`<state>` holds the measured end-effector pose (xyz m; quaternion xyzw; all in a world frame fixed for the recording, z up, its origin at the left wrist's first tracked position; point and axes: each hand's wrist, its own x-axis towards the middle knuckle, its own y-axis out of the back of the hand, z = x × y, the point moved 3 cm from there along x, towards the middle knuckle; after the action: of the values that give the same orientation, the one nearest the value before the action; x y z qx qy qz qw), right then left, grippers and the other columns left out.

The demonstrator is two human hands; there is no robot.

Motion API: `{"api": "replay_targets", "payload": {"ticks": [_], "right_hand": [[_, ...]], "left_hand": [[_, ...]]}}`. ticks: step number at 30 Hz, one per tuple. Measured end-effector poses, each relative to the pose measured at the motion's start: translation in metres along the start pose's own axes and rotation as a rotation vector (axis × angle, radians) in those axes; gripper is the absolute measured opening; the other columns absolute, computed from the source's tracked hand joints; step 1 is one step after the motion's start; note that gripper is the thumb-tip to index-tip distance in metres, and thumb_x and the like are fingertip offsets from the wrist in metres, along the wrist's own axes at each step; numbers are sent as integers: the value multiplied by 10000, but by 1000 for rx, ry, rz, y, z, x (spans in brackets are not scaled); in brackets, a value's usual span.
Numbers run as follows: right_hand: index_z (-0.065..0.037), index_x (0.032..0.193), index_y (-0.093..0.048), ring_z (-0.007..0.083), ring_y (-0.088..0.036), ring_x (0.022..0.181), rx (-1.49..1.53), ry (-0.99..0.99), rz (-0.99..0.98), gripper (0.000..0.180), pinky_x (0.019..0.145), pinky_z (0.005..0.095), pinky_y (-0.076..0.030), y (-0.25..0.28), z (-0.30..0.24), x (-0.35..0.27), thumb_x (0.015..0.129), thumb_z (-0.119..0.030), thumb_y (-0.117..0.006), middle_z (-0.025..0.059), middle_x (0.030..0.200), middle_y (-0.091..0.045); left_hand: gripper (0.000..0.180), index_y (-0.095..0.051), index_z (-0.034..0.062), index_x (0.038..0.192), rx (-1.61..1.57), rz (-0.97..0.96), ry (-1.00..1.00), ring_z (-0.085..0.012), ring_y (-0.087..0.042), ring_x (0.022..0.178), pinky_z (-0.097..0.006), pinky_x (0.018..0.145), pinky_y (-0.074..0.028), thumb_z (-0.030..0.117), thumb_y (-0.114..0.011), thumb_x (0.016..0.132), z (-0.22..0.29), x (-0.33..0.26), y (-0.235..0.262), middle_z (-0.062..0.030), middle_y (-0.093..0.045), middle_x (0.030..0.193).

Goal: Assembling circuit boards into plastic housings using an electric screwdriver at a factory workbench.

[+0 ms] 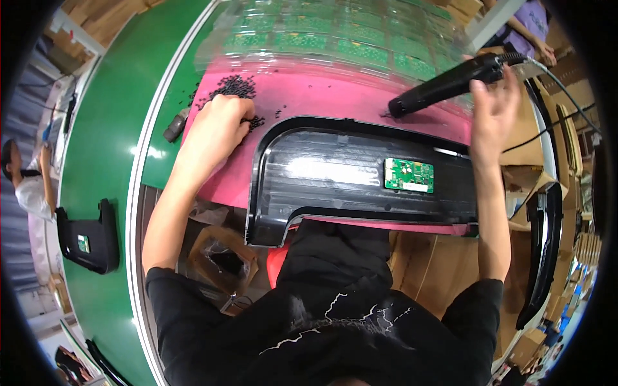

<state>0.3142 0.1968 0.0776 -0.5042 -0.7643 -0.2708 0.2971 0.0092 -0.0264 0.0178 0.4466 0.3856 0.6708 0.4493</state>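
Observation:
My left hand [222,128] is at the edge of a pile of small black screws [235,87], its fingers curled in and pressed together. Whatever those fingertips hold is hidden. Slightly blurred, my right hand [494,119] is raised with fingers apart, beside the cable end of a black electric screwdriver [444,85]. The screwdriver slants down to the left, its tip over the pink mat [296,96]. In front of me lies a long black plastic housing [322,193], hollow side up, with a green circuit board [409,175] inside.
Clear plastic trays of green boards [335,42] are stacked at the back. A second black housing [88,237] with a board lies on the green table [119,154] at left. Cardboard boxes [444,264] and another long black part [541,251] stand at right. Other people are farther off.

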Motion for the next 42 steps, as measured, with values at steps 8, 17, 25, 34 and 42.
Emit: {"api": "replay_targets", "payload": {"ticks": [8,17,25,34,42], "right_hand": [[-10,1311,-375,201,-558,991,706,-377,22,425,873,356,-459,-25,4,-14,975,-201,-552,108,1047,-574],[-21,1292,-394,159,-452,856,1012,-323,-25,448,928,437,-343,-23,-60,-19,987,-347,-434,24,902,-436],[-59,1114,-501,78,-417,578,1007,-235,81,448,665,276,-375,-7,-80,-23,886,-433,-594,-44,673,-438],[-102,1090,-507,79,-454,574,949,-140,2,458,642,272,-391,3,-80,-25,844,-465,-636,-54,665,-467],[-124,1104,-530,79,-472,576,858,-121,-100,483,651,278,-401,-7,-71,-25,831,-508,-639,-57,681,-488]], "left_hand": [[153,-664,-39,851,-64,0,-1,-328,-660,698,-371,662,-519,-38,-650,699,12,19,8,-199,-652,736],[128,-705,-25,882,-766,-146,-180,-99,-639,738,-227,673,-515,2,-732,759,125,63,16,-67,-696,825],[44,-646,-29,885,-1395,-438,-181,-109,-633,762,-244,680,-527,-15,-661,845,133,77,-26,-64,-663,824],[121,-687,-43,918,-955,-246,-542,-209,-692,748,-296,678,-545,-17,-657,803,140,78,-39,-132,-704,850],[133,-675,-40,889,-878,-187,-562,-220,-674,705,-298,635,-525,37,-720,790,135,75,-42,-122,-690,808]]}}
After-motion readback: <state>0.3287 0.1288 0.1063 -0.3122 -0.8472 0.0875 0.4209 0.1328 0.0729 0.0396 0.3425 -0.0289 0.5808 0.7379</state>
